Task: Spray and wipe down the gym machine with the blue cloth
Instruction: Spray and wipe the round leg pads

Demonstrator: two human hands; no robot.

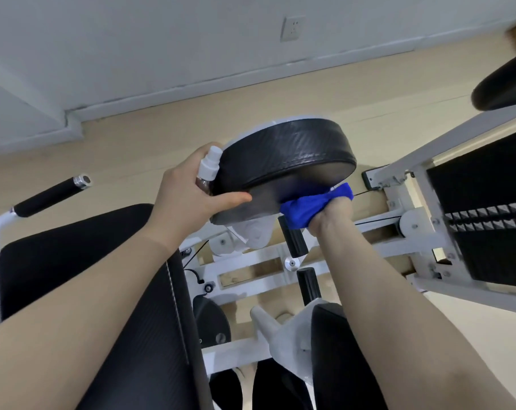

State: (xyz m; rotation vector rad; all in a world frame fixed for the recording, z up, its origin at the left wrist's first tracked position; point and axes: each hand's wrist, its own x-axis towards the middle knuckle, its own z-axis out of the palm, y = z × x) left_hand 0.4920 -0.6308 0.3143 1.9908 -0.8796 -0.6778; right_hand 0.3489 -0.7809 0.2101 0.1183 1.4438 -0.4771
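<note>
Wiping under the pad [286, 152]
Your right hand [329, 214] bunches the cloth [307, 207]; left hand [186, 190] clamps bottle [208, 170] and pad together; bottle could slip if the pad swivels.

Even, soft indoor light; no hard shadows. Wide-angle bending at edges. Motion blur on blue cloth [310, 207] and the frame's right side.
</note>
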